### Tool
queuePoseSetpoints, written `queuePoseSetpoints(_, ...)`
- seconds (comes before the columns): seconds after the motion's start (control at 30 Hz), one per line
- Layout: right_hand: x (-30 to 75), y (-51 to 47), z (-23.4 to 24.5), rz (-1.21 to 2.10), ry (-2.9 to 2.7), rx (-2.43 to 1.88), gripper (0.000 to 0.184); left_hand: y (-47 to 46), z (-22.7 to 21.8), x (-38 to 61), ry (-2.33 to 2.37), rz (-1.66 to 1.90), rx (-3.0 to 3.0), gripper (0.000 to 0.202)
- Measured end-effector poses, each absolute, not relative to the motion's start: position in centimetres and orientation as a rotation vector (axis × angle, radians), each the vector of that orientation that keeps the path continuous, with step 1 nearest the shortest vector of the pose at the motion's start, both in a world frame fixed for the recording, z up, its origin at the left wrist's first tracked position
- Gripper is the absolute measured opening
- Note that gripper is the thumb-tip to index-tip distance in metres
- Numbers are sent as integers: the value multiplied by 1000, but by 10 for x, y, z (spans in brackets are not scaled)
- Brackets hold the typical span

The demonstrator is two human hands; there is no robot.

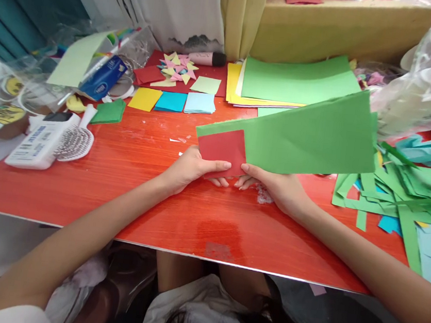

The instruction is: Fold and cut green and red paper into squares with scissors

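Note:
My left hand [191,169] pinches a red paper square [222,149], its thumb across the square's lower part. The square lies flat against the left end of a long green paper sheet [304,133], near that sheet's left edge. My right hand [280,187] grips the green sheet's lower edge, thumb on top, beside the square's lower right corner. Both papers are held up above the red table [151,175], tilted toward me. Fingers of both hands show partly beneath the papers.
Green paper strips [398,198] heap at the right. Behind lie stacked green sheets [295,80], yellow squares [145,99], blue squares [171,101] and folded paper stars [177,68]. A hairbrush [75,140] and white bottle [42,142] are left; a plastic bag [430,87] stands right.

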State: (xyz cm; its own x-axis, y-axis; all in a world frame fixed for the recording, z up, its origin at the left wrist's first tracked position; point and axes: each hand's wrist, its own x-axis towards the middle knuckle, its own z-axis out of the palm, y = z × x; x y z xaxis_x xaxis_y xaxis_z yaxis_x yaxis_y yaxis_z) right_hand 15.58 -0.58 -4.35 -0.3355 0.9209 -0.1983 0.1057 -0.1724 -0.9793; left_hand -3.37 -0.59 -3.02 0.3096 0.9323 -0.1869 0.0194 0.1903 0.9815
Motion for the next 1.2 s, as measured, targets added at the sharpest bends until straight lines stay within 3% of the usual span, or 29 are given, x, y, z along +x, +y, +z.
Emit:
queuePoseSetpoints(0.13, 156, -4, -39, 1489, -1420, -1323, 30, -2, -31, -37, 1150, 854, 1225, 26)
queuePoseSetpoints(0.27, 174, 18, -32, 1136, -1373, -1245, 21, 10, -36, -48, 1288, 946, 1214, 25)
queuePoseSetpoints(0.37, 204, 41, -22, 828, -1476, -1222, 27, 19, -39, -58, 1339, 1068, 1224, 24)
queuePoseSetpoints(0.5, 251, 64, -11, 317, -1963, -1730, 43, 26, -39, -66, 1393, 1163, 1258, 26)
queuePoseSetpoints(0.6, 277, 73, -11, 364, -2384, -2018, 57, 27, -37, -69, 1425, 1185, 1262, 27)
queuePoseSetpoints(0.83, 291, 73, -9, 649, -2515, -1875, 35, 29, -31, -73, 1404, 1243, 1185, 25)
queuePoseSetpoints(0.9, 284, 70, -6, 701, -2494, -1874, 36, 30, -31, -73, 1374, 1273, 1179, 25)
queuePoseSetpoints(1.03, 261, 63, -6, 498, -2461, -1972, 38, 30, -31, -74, 1346, 1303, 1172, 24)
queuePoseSetpoints(1.2, 240, 54, -8, 671, -2372, -1844, 34, 30, -30, -74, 1334, 1291, 1141, 23)
